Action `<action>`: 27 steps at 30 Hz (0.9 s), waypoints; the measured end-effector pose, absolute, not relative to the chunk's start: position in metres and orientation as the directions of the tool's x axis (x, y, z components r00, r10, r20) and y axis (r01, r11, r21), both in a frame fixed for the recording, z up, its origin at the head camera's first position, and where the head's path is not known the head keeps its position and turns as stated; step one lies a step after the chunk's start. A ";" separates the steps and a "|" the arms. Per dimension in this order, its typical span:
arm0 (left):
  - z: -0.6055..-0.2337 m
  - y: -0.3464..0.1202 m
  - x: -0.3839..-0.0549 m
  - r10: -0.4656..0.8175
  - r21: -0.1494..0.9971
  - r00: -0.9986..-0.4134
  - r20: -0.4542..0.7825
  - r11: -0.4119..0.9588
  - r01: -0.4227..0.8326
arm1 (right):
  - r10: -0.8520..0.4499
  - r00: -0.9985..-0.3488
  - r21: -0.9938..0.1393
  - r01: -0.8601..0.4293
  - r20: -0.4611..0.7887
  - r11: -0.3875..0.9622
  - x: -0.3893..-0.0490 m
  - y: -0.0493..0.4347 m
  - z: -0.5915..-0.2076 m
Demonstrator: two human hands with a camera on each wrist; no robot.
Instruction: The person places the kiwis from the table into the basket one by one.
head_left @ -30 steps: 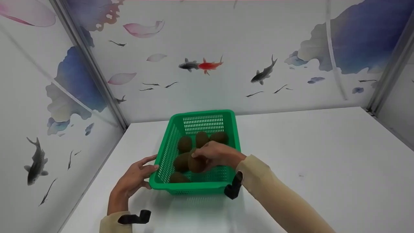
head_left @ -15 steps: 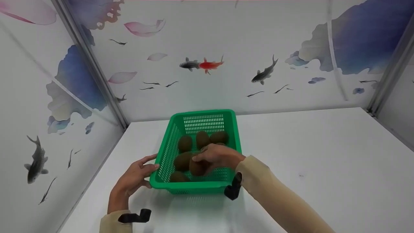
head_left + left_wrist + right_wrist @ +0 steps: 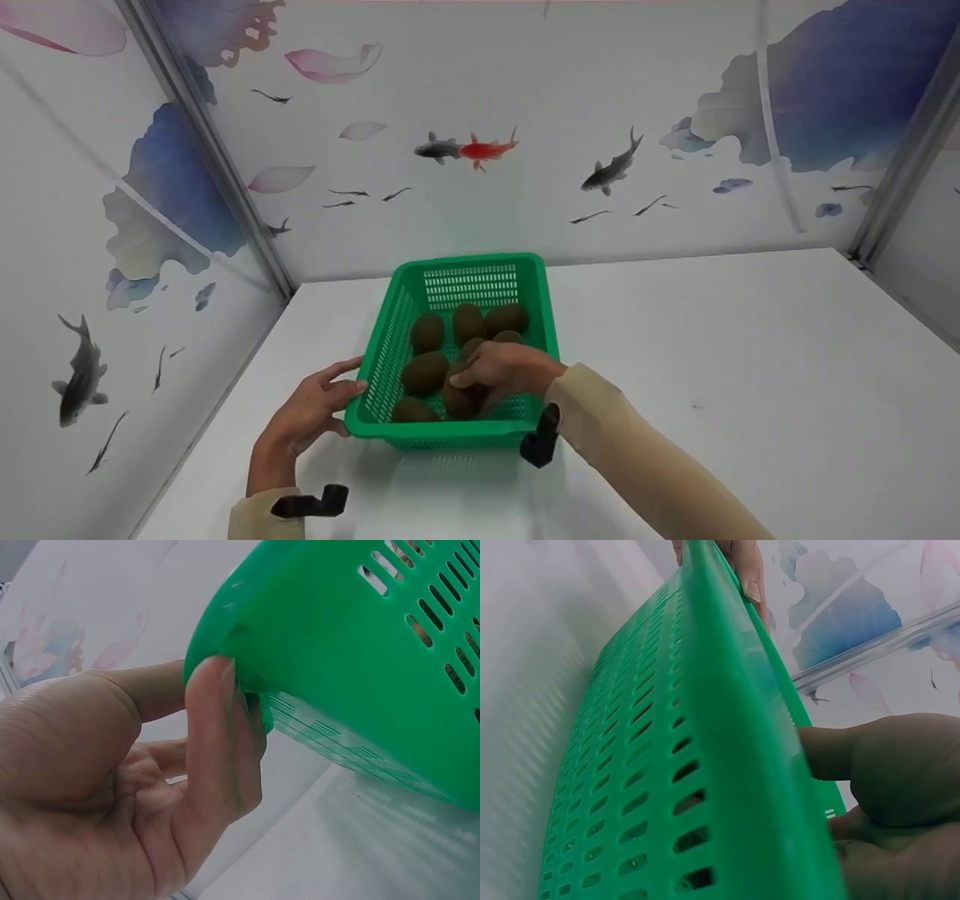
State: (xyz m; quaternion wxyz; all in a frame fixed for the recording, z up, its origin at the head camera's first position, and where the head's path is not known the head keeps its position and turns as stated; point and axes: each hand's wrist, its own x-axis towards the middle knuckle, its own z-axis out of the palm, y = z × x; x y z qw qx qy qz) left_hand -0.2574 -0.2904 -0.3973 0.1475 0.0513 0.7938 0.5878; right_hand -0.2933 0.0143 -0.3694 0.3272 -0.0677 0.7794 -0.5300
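A green slotted plastic basket (image 3: 427, 430) stands on the white table with several brown kiwis (image 3: 425, 373) inside. At its near left corner my left hand (image 3: 311, 409) grips the rim, thumb and fingers pinching it in the left wrist view. My right hand (image 3: 510, 369) reaches over the right side and holds a kiwi (image 3: 460, 401) low in the basket, near its front wall. More kiwis peek out just behind the right hand. In the right wrist view the basket wall (image 3: 735, 735) hides the fingertips and the held kiwi.
The white table (image 3: 697, 337) stretches to the right of the basket. Behind it rises a white wall panel (image 3: 525, 217) printed with fish and petals, and another side panel (image 3: 45, 247) stands at the left. Metal posts (image 3: 202, 157) mark the corners.
My right hand has shifted slightly toward the near side and lower, carrying the kiwi with it. Kiwis behind it have come into view. My left hand stays on the rim.
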 end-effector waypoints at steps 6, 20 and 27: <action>-0.398 -0.292 -0.258 0.262 0.947 -0.948 -0.181 0.308 -0.096 | -0.419 -0.791 -0.841 0.211 -0.446 0.498 -0.290 0.017 -0.366; -0.381 -0.285 -0.251 0.133 0.891 -0.974 -0.184 0.441 -0.108 | -0.485 -0.784 -0.882 0.163 -0.388 0.442 -0.278 0.028 -0.346; -0.369 -0.273 -0.246 0.058 0.814 -0.984 -0.166 0.571 -0.104 | -0.484 -0.841 -0.910 0.027 -0.244 0.413 -0.274 0.042 -0.343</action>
